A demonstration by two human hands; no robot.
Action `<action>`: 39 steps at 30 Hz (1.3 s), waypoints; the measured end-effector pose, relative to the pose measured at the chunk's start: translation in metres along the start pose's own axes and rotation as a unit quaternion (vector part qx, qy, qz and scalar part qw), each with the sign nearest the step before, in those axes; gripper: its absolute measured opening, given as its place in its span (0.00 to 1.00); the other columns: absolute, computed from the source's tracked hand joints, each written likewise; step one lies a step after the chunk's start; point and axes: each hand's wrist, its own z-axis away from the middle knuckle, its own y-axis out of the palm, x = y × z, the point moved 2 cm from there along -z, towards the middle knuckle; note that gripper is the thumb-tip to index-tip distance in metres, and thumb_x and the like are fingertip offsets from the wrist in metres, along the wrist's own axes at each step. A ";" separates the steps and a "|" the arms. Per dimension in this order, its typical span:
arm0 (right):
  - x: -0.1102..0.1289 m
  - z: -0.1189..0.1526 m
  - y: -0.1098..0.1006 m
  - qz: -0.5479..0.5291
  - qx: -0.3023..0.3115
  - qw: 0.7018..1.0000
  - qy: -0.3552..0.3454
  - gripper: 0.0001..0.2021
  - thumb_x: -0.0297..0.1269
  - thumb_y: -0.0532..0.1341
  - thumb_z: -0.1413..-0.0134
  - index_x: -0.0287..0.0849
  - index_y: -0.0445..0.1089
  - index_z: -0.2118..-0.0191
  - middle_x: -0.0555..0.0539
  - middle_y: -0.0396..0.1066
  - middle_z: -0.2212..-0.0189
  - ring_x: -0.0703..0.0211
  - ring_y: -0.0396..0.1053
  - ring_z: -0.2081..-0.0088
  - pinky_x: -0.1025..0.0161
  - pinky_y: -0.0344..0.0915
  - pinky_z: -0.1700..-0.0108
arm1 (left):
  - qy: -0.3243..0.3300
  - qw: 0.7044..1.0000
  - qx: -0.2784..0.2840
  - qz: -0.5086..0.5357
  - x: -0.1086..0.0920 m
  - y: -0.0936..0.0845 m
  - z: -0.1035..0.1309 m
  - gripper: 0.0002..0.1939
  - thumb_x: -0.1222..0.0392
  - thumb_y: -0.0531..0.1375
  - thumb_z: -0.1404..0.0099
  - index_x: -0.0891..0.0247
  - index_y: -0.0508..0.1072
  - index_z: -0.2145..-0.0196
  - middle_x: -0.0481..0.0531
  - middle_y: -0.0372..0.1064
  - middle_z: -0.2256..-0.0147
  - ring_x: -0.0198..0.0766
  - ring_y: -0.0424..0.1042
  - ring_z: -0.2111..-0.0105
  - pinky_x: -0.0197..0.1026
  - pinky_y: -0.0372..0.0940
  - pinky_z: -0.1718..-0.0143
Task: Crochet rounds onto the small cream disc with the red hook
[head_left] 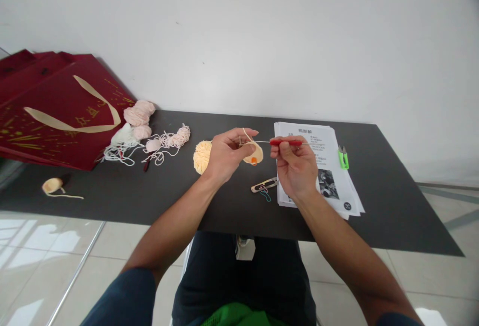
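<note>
My left hand (229, 155) pinches a small round cream crochet piece (247, 152), which has an orange marker (254, 161) at its lower edge. A strand of yarn runs up over the fingers of that hand. My right hand (297, 166) is closed around the red handle of a crochet hook (286, 142). The hook's thin metal shaft points left, its tip at the upper edge of the crochet piece. Just behind my left wrist lies a pale yellow yarn ball (201, 157), partly hidden.
Printed sheets (339, 186) lie under my right hand, with green snips (343, 158) beside them. Cream snips (265, 185) are near the front. Pink yarn (139, 113), a small crochet cup (53, 185) and dark red bags (63, 111) stand or lie at the left.
</note>
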 end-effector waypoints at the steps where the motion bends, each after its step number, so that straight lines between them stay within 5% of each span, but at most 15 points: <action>1: -0.002 0.001 0.001 -0.002 -0.004 1.000 0.011 0.06 0.36 0.71 0.41 0.48 0.74 0.61 0.53 0.83 0.63 0.68 0.78 0.67 0.69 0.78 0.63 | 0.000 1.000 -0.009 -0.007 0.001 0.000 0.000 0.14 0.65 0.72 0.47 0.59 0.84 0.61 0.47 0.75 0.71 0.32 0.70 0.72 0.36 0.66 0.68; 12: -0.003 0.007 0.010 0.003 -0.035 0.999 0.018 0.04 0.35 0.70 0.41 0.47 0.76 0.61 0.53 0.83 0.64 0.68 0.80 0.67 0.70 0.81 0.62 | 0.017 0.998 -0.025 -0.056 -0.001 -0.001 0.000 0.20 0.62 0.72 0.44 0.58 0.83 0.53 0.48 0.77 0.68 0.32 0.70 0.72 0.36 0.65 0.70; 17: 0.005 0.018 0.015 0.122 -0.029 0.987 -0.099 0.04 0.38 0.68 0.38 0.47 0.79 0.59 0.49 0.84 0.63 0.60 0.81 0.67 0.60 0.82 0.63 | -0.007 1.000 -0.023 0.001 0.001 0.000 -0.002 0.22 0.62 0.74 0.46 0.58 0.83 0.52 0.48 0.79 0.67 0.34 0.75 0.69 0.38 0.69 0.65; 19: 0.007 0.024 0.014 0.214 -0.039 0.960 -0.177 0.07 0.34 0.68 0.39 0.49 0.81 0.56 0.48 0.85 0.61 0.59 0.81 0.68 0.57 0.83 0.62 | -0.020 0.997 -0.036 0.064 0.002 0.001 -0.003 0.23 0.61 0.75 0.49 0.58 0.83 0.53 0.48 0.79 0.69 0.36 0.77 0.66 0.38 0.70 0.63; 22: 0.006 0.031 0.014 0.303 0.043 0.902 -0.305 0.17 0.27 0.69 0.42 0.55 0.81 0.51 0.46 0.83 0.51 0.51 0.83 0.56 0.49 0.83 0.55 | -0.055 0.986 -0.059 0.145 0.003 0.002 -0.003 0.24 0.61 0.77 0.51 0.59 0.82 0.55 0.48 0.79 0.70 0.36 0.77 0.67 0.39 0.70 0.63; 25: 0.002 0.030 0.012 0.320 0.088 0.876 -0.351 0.23 0.23 0.69 0.44 0.57 0.79 0.47 0.47 0.82 0.48 0.48 0.82 0.51 0.46 0.83 0.52 | -0.099 0.975 -0.053 0.190 0.001 0.003 -0.004 0.24 0.62 0.77 0.52 0.60 0.82 0.56 0.48 0.78 0.69 0.34 0.76 0.70 0.38 0.69 0.65; 31: -0.007 0.015 0.008 0.109 0.034 0.983 -0.141 0.09 0.33 0.68 0.38 0.53 0.81 0.54 0.49 0.85 0.55 0.57 0.83 0.62 0.56 0.83 0.61 | -0.122 0.975 -0.012 0.187 -0.002 -0.001 -0.005 0.23 0.64 0.76 0.51 0.61 0.83 0.55 0.49 0.79 0.68 0.30 0.73 0.73 0.35 0.67 0.69; 34: -0.005 0.007 0.008 0.024 0.008 0.997 -0.067 0.03 0.37 0.70 0.41 0.50 0.79 0.60 0.50 0.84 0.60 0.62 0.82 0.66 0.63 0.81 0.64 | -0.119 0.979 -0.004 0.164 -0.001 -0.001 -0.004 0.25 0.66 0.76 0.53 0.61 0.83 0.55 0.48 0.78 0.69 0.29 0.72 0.74 0.34 0.66 0.70; 39: 0.002 -0.001 0.004 0.002 0.015 0.998 -0.056 0.05 0.39 0.71 0.41 0.49 0.75 0.61 0.52 0.83 0.62 0.65 0.79 0.67 0.66 0.78 0.65 | -0.102 0.984 -0.002 0.145 -0.002 0.000 -0.003 0.25 0.68 0.74 0.53 0.61 0.83 0.55 0.46 0.76 0.70 0.28 0.70 0.75 0.34 0.64 0.72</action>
